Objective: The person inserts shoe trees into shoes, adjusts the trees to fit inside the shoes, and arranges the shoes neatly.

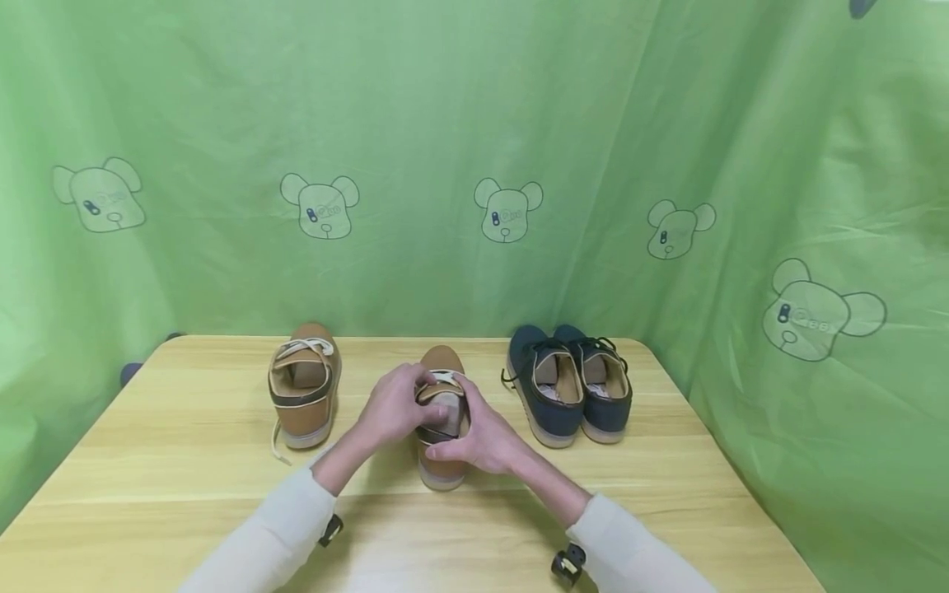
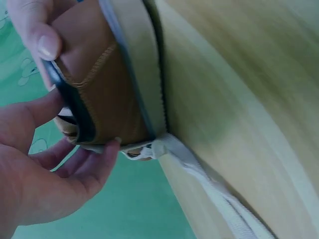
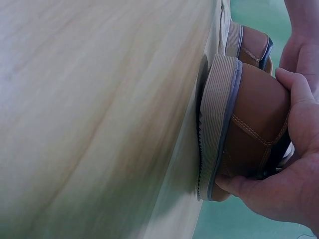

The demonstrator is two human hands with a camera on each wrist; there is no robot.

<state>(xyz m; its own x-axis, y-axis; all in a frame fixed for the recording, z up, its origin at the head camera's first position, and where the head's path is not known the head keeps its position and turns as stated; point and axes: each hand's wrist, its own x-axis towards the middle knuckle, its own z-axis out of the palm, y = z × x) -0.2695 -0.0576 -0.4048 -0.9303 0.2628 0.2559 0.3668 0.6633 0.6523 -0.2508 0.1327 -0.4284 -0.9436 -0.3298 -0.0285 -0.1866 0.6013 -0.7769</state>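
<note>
A tan shoe [image 1: 442,475] with pale laces stands mid-table, heel toward me, between both hands. My left hand [image 1: 396,405] grips its left upper edge, the thumb reaching into the opening. In the left wrist view, the left hand [image 2: 55,174] has its fingertips along the shoe's side [image 2: 112,94] near the laces. My right hand [image 1: 485,432] holds the right side, thumb across the back of the collar and fingers up by the laces [image 1: 445,377]. From the right wrist, the right hand [image 3: 279,194] wraps the brown upper [image 3: 259,104] above a ribbed sole.
Another tan shoe [image 1: 304,420] stands to the left, a loose lace [image 1: 278,445] trailing onto the wooden table [image 1: 185,461]. To the right, two dark blue shoes [image 1: 552,420] with dark laces stand side by side. A green curtain [image 1: 415,272] with bear-head prints hangs behind.
</note>
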